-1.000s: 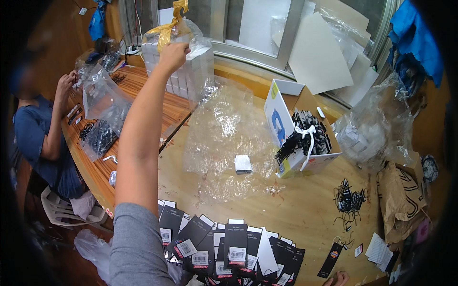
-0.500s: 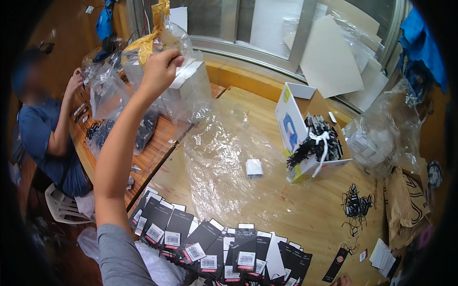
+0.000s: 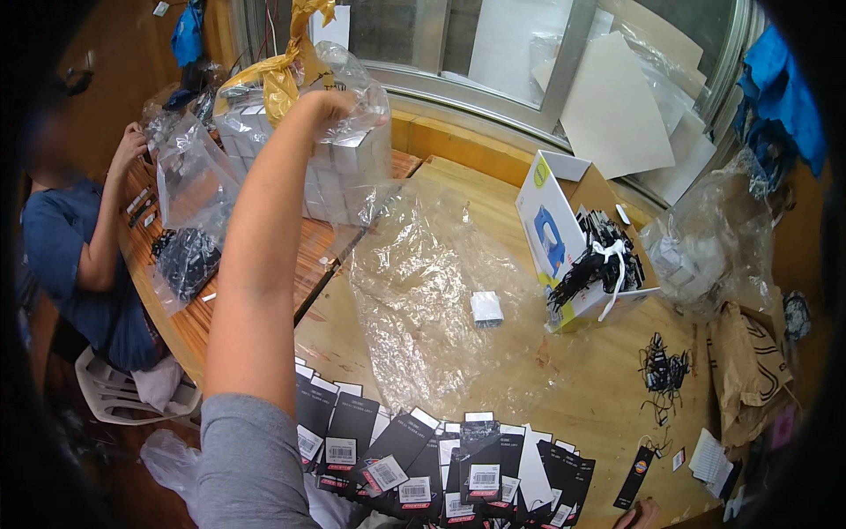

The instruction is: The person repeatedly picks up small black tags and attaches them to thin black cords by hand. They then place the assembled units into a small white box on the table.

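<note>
My left arm stretches far across the table, and my left hand (image 3: 337, 108) is at the top of a clear plastic bag (image 3: 374, 101) holding stacked white boxes (image 3: 330, 181). Its fingers point down among the plastic and are mostly hidden. A crumpled yellow plastic strip (image 3: 280, 88) lies beside that wrist. At the lower edge, only part of my right hand (image 3: 638, 514) shows, just below a long black hang tag (image 3: 633, 479) with a string; what its fingers do is unclear. Many overlapping black tags (image 3: 352, 414) with white barcode stickers spread along the near edge.
An open carton (image 3: 551, 225) stuffed with black corded tags stands at right. A clear sheet (image 3: 414, 300) carries a small white packet (image 3: 486, 309). Black strings (image 3: 663, 370), white cards (image 3: 708, 465) and a brown paper bag (image 3: 747, 375) lie rightward. A co-worker (image 3: 70, 264) sits left.
My left hand has moved right and down from above the white boxes to the plastic bag's top. The view has shifted slightly. My right hand stays by the near edge.
</note>
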{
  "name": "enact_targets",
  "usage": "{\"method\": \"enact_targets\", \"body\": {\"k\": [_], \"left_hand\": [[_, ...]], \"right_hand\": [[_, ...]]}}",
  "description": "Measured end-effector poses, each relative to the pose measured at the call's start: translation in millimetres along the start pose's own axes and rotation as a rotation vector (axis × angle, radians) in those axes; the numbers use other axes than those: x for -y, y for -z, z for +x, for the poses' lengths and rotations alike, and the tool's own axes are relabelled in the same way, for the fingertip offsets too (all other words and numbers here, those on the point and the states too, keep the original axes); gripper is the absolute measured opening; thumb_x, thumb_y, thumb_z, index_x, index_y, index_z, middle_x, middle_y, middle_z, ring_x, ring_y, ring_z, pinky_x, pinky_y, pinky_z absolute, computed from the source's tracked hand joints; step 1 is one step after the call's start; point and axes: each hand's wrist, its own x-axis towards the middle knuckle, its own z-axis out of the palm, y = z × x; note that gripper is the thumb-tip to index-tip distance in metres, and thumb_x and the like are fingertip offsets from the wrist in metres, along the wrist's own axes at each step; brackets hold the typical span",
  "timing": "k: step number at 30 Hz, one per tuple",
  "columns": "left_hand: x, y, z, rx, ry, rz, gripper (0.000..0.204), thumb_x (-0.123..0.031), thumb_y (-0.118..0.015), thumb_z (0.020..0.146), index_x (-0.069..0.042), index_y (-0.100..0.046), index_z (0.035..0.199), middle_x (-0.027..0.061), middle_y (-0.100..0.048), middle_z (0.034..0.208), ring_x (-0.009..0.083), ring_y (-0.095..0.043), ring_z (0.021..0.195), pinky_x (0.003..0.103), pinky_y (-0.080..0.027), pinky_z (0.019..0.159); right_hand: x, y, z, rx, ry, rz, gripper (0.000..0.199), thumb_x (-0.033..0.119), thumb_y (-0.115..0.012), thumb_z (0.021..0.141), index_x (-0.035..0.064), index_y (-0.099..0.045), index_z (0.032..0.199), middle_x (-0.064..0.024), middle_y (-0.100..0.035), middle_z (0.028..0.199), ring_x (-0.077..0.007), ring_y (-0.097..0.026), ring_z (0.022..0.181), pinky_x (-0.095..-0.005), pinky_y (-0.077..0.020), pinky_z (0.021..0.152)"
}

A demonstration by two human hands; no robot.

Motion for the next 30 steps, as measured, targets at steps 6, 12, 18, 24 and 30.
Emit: {"method": "enact_targets", "body": {"k": [6,12,18,24,30], "left_hand": [[34,-11,49,-0.275,-0.241,0.327,0.085,-0.055,-0.062,0.054,-0.009,-0.036,0.120,0.0182,-0.034,0.123,0.0318,-0.031,0.114,0.050,-0.024,0.090],[39,-16,75,-0.484,-0.303,0.192,0.066,-0.043,-0.062,0.063,-0.005,-0.042,0.114,0.0147,-0.044,0.114,0.0273,-0.045,0.101,0.031,-0.034,0.085],[25,32,23,-0.055,-0.224,-0.079,0.059,-0.028,-0.066,0.063,0.000,-0.044,0.109,0.0115,-0.053,0.097,0.0176,-0.051,0.087,0.029,-0.038,0.077],[18,54,6,-0.160,0.021,-0.294,0.038,-0.013,-0.065,0.063,-0.006,-0.047,0.096,0.0068,-0.054,0.080,0.0172,-0.052,0.068,0.032,-0.043,0.058],[-8,67,-64,-0.762,-0.281,-0.608,0.029,-0.006,-0.061,0.061,-0.006,-0.050,0.087,0.0060,-0.055,0.077,0.0192,-0.054,0.065,0.034,-0.045,0.053]], "right_hand": [[1,0,-3,0.007,-0.009,-0.029,0.021,0.013,-0.051,0.076,0.0011,-0.052,0.094,-0.0191,-0.049,0.094,-0.0351,-0.045,0.086,-0.0425,-0.0340,0.078],[12,6,4,-0.031,-0.042,0.052,0.019,0.009,-0.052,0.073,0.0009,-0.053,0.091,-0.0193,-0.049,0.087,-0.0356,-0.045,0.082,-0.0431,-0.0340,0.074],[15,9,13,0.000,-0.059,0.062,0.021,0.007,-0.052,0.068,0.0013,-0.053,0.088,-0.0182,-0.050,0.085,-0.0358,-0.046,0.079,-0.0422,-0.0361,0.072],[18,14,19,-0.018,-0.056,0.056,0.021,0.005,-0.053,0.066,0.0025,-0.054,0.087,-0.0167,-0.050,0.086,-0.0343,-0.047,0.080,-0.0412,-0.0370,0.073],[17,17,17,-0.097,-0.048,0.066,0.022,0.008,-0.056,0.066,0.0049,-0.053,0.088,-0.0147,-0.051,0.087,-0.0326,-0.046,0.083,-0.0434,-0.0350,0.076]]}}
